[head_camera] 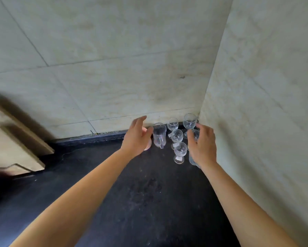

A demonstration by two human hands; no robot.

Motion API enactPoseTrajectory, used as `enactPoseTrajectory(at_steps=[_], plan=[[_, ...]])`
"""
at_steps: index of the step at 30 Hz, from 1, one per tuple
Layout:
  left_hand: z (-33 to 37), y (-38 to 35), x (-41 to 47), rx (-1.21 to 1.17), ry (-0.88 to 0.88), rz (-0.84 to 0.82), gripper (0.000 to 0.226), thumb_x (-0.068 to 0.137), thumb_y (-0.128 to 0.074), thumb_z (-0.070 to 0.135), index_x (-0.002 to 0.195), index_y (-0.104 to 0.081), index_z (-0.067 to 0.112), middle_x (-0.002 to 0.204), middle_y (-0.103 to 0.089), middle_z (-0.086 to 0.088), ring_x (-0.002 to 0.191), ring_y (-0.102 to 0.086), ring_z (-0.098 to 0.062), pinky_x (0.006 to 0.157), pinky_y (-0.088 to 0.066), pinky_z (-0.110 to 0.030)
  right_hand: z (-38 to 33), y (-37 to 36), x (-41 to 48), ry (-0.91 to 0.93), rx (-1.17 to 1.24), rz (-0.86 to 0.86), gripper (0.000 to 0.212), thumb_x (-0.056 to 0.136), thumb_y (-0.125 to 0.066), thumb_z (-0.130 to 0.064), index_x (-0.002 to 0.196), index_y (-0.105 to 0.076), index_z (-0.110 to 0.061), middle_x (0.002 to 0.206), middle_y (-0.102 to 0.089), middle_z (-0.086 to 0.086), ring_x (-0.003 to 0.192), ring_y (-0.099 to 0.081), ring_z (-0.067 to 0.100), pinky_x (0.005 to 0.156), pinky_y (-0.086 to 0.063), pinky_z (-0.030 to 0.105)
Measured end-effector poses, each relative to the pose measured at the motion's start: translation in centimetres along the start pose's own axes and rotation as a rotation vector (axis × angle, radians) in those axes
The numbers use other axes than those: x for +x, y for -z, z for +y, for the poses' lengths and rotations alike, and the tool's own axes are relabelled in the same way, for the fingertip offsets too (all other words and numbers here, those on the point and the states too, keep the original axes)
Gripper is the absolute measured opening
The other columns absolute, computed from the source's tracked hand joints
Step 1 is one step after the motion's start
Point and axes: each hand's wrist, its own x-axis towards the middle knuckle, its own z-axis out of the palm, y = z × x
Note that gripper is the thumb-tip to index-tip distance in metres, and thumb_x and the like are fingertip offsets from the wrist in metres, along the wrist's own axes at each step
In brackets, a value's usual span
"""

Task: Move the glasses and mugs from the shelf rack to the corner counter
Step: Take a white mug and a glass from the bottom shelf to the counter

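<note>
Dark counter [149,202], tiled corner walls [114,68], glasses [180,150]

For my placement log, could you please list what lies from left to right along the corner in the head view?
Left hand → glass mug → stemmed glass → right hand → side wall.

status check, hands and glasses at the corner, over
Left hand open beside glass mug. Right hand wrapped on a glass. Stemmed glasses crowd between.
</note>
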Motion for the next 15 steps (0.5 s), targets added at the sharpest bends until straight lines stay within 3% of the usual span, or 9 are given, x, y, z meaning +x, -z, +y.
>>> enactPoseTrajectory(at_steps=[5,11,15], plan=[[0.3,13.0,-5.4,0.230,-0.038,0.318,0.056,0.102,-0.045,0.043,0.151,-0.035,0.018,0.156,-0.036,-0.006,0.139,-0.041,-0.027,0.107,-0.039,-0.041,-13.6,-0.7,0.7,0.473,0.058,0.011,0.049,0.099,-0.043,-0.047,0.135,-0.054,-0.015,0.139,-0.053,0.011,0.127,-0.050,0.029,0.103,-0.043,0.044],[-4.9,25.3,-19.6,0.478,0.226,0.558,0.065,0.098,-0.033,0.059,0.153,-0.029,0.023,0.161,-0.027,-0.006,0.144,-0.030,-0.031,0.114,-0.032,-0.049,-27.3,-5.7,-8.1,0.896,0.135,-0.137,0.056,0.101,-0.043,-0.048,0.145,-0.049,-0.014,0.153,-0.043,0.014,0.141,-0.038,0.030,0.111,-0.037,0.047],[-8.3,31.3,-32.4,0.568,0.421,0.692,0.066,0.099,-0.035,0.058,0.154,-0.027,0.024,0.163,-0.022,-0.008,0.147,-0.025,-0.030,0.117,-0.028,-0.048,-34.5,-7.7,-18.6,1.066,0.194,-0.243,0.062,0.101,-0.038,-0.053,0.148,-0.045,-0.013,0.158,-0.037,0.015,0.146,-0.033,0.031,0.116,-0.032,0.048]])
